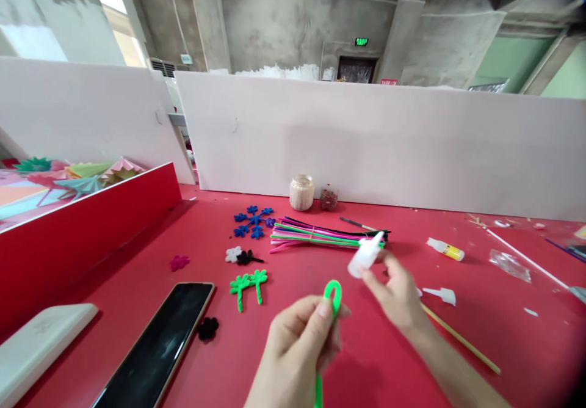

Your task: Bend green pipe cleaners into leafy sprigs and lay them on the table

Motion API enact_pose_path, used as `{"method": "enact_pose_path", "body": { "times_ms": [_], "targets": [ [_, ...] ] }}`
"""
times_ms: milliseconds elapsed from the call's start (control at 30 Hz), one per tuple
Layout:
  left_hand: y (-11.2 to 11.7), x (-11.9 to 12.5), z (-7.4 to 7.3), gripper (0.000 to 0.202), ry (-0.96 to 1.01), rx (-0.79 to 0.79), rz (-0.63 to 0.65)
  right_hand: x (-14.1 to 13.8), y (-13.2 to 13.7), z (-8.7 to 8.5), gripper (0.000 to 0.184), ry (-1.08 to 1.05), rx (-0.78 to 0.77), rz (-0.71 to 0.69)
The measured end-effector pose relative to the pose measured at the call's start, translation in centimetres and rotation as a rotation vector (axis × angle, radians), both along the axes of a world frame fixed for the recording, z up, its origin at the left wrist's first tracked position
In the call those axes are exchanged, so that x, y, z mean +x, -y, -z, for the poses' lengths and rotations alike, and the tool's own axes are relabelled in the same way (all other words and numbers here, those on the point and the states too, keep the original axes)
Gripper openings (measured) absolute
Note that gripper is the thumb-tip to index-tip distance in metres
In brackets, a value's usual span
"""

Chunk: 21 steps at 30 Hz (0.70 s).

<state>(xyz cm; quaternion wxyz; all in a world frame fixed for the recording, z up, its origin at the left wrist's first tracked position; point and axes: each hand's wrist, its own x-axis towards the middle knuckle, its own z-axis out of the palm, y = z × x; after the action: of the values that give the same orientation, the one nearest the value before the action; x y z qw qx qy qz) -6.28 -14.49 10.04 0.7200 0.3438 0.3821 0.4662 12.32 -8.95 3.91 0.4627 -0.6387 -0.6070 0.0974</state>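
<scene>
My left hand (297,347) is closed in a pinch on a bright green pipe cleaner (333,295) bent into a small loop at its top, its tail hanging below my fingers. My right hand (396,295) grips a small white glue bottle (366,252), tilted and blurred, just above and right of the loop. Both hands hover over the red table (220,365). Beyond them lies a bundle of coloured pipe cleaners (320,236).
A phone (158,350) and a white case (36,344) lie at the front left. Pipe-cleaner flowers: blue (253,220), white and black (240,255), green (247,286), pink (179,262). A jar (301,192), a yellow-labelled glue bottle (446,249), a white cap (442,295) and a wooden stick (462,338) are nearby.
</scene>
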Motion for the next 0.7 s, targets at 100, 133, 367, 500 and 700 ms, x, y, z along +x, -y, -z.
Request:
{"method": "enact_pose_path", "body": {
  "times_ms": [100,133,367,500,700],
  "targets": [
    [-2.9,0.5,1.4,0.022,-0.009,0.06,-0.06,5.1,-0.9,0.0,0.034,0.046,-0.038,0.21],
    [-3.7,0.7,1.8,0.023,-0.01,0.088,-0.072,6.4,-1.1,0.1,0.034,0.067,-0.057,0.254],
    [-5.7,1.2,4.8,0.024,0.016,0.077,-0.078,10.9,-2.1,1.2,0.031,0.201,-0.197,0.396],
    [-5.2,1.0,5.5,0.026,0.011,0.082,-0.053,12.1,-2.7,1.6,0.027,0.266,-0.259,0.425],
    [-4.9,1.2,5.3,0.025,0.021,0.072,-0.026,13.1,-3.0,2.2,0.024,0.316,-0.304,0.411]
  ]
}}
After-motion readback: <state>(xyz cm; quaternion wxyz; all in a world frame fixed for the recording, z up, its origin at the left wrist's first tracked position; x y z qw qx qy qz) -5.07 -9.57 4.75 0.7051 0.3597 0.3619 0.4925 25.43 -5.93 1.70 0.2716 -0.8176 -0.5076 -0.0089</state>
